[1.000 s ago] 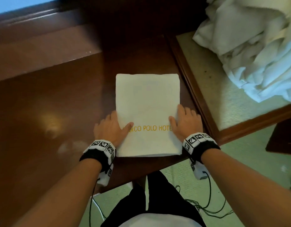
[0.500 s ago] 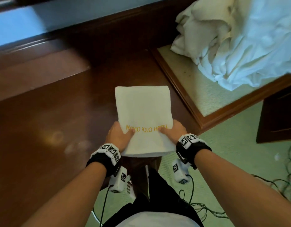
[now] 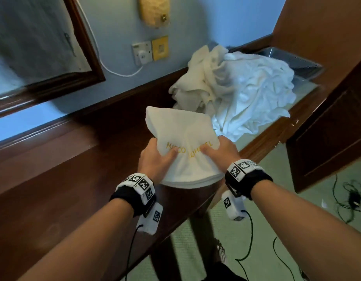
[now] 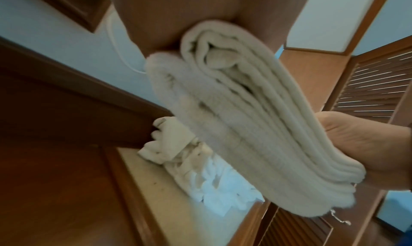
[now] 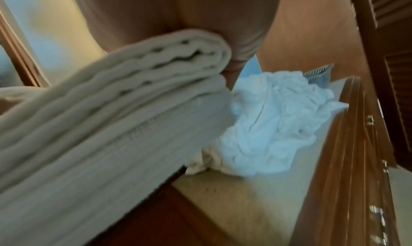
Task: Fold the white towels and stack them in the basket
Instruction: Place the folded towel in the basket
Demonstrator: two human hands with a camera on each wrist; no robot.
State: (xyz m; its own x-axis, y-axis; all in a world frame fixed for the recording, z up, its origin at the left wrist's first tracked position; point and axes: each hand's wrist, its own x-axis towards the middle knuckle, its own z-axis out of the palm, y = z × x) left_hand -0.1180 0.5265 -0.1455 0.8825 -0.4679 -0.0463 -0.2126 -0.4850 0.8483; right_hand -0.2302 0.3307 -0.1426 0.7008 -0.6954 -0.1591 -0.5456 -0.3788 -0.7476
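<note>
Lifted now, folded towel is off the dark wood tabletop where it lay flat a second ago, held up between left hand and right hand, thumbs on top pinching the near edge by the gold lettering. Wrist views show what the head view can't: soft, thick stacked layers of the fold seen edge-on, fingers underneath hidden. Farther back, a crumpled heap of white towels, then a mesh basket
</note>
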